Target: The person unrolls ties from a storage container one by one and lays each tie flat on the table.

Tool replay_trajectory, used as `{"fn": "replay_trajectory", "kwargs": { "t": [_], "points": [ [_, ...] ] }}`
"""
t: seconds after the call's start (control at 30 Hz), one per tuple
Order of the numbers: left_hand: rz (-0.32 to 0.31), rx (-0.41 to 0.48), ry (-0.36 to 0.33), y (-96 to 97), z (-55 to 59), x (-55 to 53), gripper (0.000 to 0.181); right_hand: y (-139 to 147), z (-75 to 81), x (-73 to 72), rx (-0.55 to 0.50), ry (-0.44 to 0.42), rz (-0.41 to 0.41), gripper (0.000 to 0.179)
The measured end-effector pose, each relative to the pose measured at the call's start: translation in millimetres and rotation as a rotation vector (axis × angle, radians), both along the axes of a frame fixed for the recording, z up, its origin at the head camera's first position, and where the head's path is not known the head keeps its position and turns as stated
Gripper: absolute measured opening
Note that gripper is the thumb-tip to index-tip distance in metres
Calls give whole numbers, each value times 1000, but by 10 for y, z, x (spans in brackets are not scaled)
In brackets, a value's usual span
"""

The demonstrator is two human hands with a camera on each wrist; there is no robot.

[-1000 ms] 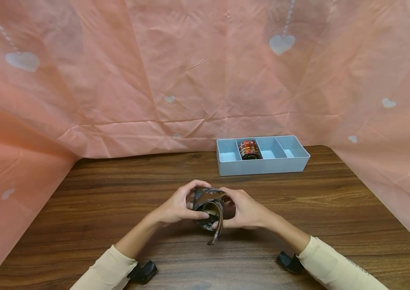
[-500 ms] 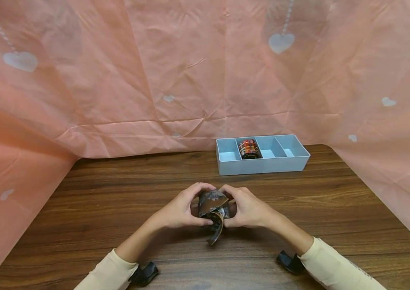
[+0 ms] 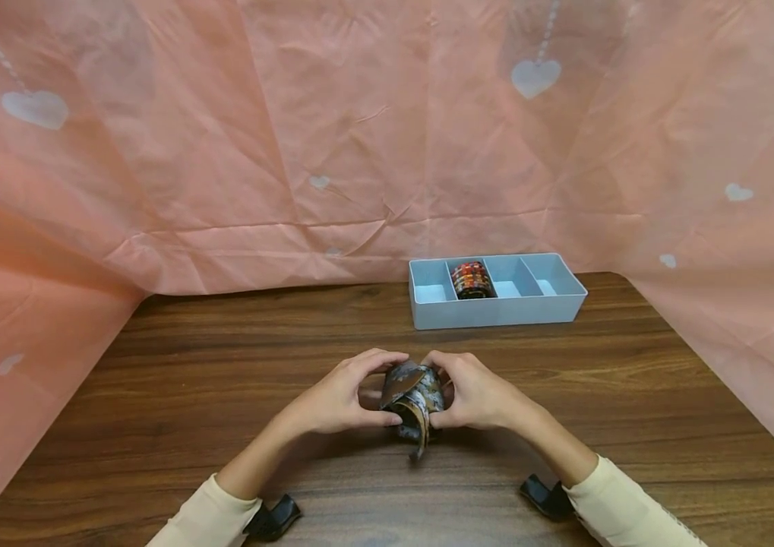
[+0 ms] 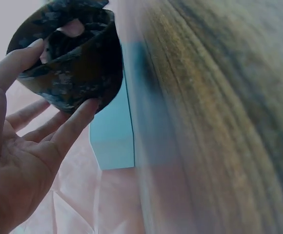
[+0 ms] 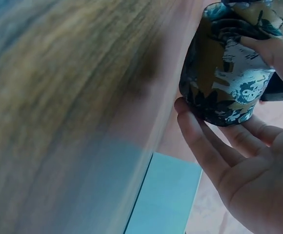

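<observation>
Between both hands is a loosely rolled necktie (image 3: 425,393) in dark brown, grey and black, a strip of it curling down toward the person. My left hand (image 3: 344,395) grips its left side, thumb at the near edge and fingers behind. From the right, my right hand (image 3: 474,393) holds the other side the same way. In the left wrist view, the thumb reaches the open top of the rolled necktie (image 4: 78,73) while fingers support the outside. The right wrist view shows the necktie (image 5: 239,73) with its floral-like pattern, the thumb pressed at its edge.
A pale blue divided tray (image 3: 499,311) stands at the back of the wooden table (image 3: 222,342), right of centre. One compartment holds a red and black patterned roll (image 3: 472,281). A pink curtain with white hearts (image 3: 359,114) hangs behind and along both sides.
The rolled necktie has shifted slightly right and turned, its loose strip swinging from lower left to nearly straight down. Both hands keep hold, with the right thumb moved up along its side.
</observation>
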State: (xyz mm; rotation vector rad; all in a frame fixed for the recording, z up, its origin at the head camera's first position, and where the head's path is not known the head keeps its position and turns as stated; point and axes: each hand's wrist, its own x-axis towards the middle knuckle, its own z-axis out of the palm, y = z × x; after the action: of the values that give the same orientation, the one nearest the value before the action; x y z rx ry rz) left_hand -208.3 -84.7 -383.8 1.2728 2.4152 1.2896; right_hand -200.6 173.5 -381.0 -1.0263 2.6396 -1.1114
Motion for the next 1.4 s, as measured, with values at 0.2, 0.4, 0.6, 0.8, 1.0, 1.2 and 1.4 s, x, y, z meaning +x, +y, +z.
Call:
{"fn": "replay_trajectory", "kwargs": {
  "t": [0.2, 0.4, 0.6, 0.8, 1.0, 1.2, 1.4],
  "points": [
    [-13, -10, 5, 7, 39, 19, 75, 10, 24, -6, 89, 49, 1, 53],
    [-12, -15, 12, 1, 43, 36, 75, 12, 37, 11, 148, 52, 2, 54],
    [12, -80, 104, -10, 59, 64, 73, 8, 44, 20, 180, 72, 10, 62],
    [13, -96, 140, -8, 53, 85, 71, -8, 47, 32, 197, 74, 1, 68],
    [51, -140, 121, -20, 78, 122, 65, -23, 47, 27, 200, 68, 3, 67],
    [100, -209, 90, -47, 114, 158, 60, -27, 52, 32, 205, 59, 0, 65],
    [114, -231, 76, -70, 113, 165, 62, -26, 60, 48, 223, 77, -13, 66]
  ]
}}
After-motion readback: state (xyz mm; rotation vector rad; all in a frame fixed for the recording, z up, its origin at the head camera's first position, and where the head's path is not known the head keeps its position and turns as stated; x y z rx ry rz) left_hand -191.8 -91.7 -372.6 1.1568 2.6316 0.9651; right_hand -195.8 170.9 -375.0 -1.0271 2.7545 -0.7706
